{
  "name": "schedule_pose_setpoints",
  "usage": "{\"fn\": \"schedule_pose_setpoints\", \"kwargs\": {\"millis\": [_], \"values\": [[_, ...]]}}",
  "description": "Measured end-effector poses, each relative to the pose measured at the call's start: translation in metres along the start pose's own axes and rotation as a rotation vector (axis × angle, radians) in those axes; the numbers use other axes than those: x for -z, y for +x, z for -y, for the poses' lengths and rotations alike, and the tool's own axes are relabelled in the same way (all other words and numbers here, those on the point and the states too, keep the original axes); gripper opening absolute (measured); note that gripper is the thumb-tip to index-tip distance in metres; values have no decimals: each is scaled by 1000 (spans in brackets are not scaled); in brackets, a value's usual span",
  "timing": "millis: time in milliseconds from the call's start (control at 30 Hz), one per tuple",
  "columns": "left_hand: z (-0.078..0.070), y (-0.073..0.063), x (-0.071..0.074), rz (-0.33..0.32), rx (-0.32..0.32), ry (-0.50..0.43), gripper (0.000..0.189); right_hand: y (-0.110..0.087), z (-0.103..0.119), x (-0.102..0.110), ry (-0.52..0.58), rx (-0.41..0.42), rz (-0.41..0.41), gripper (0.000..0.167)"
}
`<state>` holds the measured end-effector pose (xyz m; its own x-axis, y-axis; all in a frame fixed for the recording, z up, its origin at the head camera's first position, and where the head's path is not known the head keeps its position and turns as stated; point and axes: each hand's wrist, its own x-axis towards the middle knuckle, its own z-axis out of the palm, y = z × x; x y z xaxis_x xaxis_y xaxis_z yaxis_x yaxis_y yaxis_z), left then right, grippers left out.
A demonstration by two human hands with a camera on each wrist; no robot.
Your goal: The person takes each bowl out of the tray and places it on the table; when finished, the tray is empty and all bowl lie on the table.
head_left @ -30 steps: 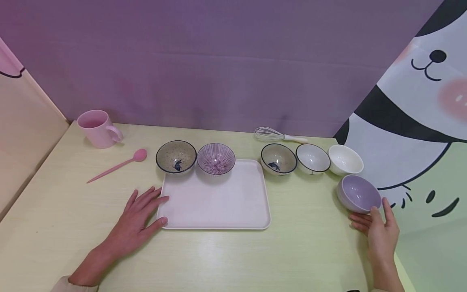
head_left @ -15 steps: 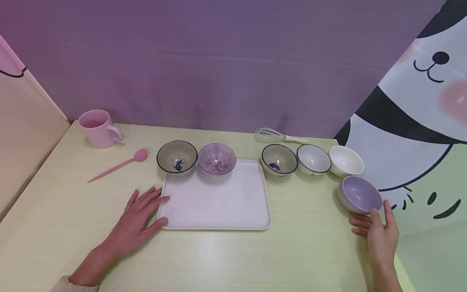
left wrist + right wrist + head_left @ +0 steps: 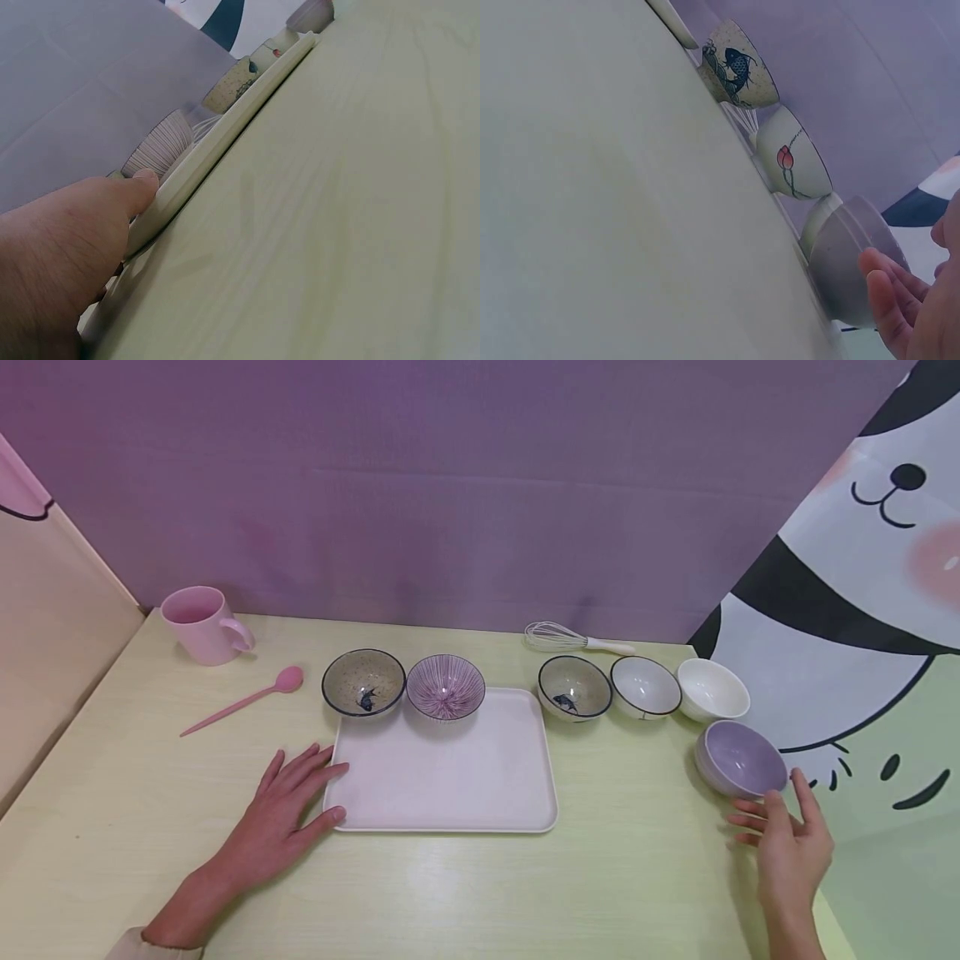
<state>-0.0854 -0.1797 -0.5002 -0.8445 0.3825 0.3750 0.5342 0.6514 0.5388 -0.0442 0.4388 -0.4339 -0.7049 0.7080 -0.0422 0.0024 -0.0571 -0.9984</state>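
Landmark: the white tray (image 3: 442, 781). The left hand (image 3: 288, 810) was at its left edge, fingers spread and mostly straight, thumb resting on the rim near the near-left corner, index finger reaching just over the rim. Nothing was wrapped in its fingers.

The right hand (image 3: 793, 847) was well to the right of the tray, palm turned inward, fingers loosely extended, not curled round anything. The purple bowl (image 3: 740, 758), upright and well right of the tray, lay directly ahead of that hand: just beyond the thumb tip, left of the index finger. Fingertips overlapped its wall in the right wrist view; couldn't tell contact from a small gap.

Others, by tray: first speckled bowl (image 3: 363, 682) at the far-left corner, striped bowl (image 3: 446, 687) beside it at the far edge. Just off the far-right corner, running rightward: second speckled bowl (image 3: 574, 687), dark-rimmed white bowl (image 3: 646, 687), plain white bowl (image 3: 713, 690). The whisk (image 3: 577, 641) lay beyond the tray's far-right corner. The pink spoon (image 3: 243, 700) and pink mug (image 3: 201, 631) were left of the tray, mug farther back. All on the table (image 3: 435, 893).
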Motion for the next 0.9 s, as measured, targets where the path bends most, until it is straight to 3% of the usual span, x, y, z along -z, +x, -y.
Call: {"fn": "schedule_pose_setpoints", "kwargs": {"millis": [167,367,900], "values": [[1,0,0,-1,-2,0,51,-8,2,-7,-7,129,-20,48],[1,0,0,0,-5,1,52,-20,7,-19,-9,257,13,45],[1,0,0,-2,-6,-1,51,-48,14,-58,-121,324,166,36]]}}
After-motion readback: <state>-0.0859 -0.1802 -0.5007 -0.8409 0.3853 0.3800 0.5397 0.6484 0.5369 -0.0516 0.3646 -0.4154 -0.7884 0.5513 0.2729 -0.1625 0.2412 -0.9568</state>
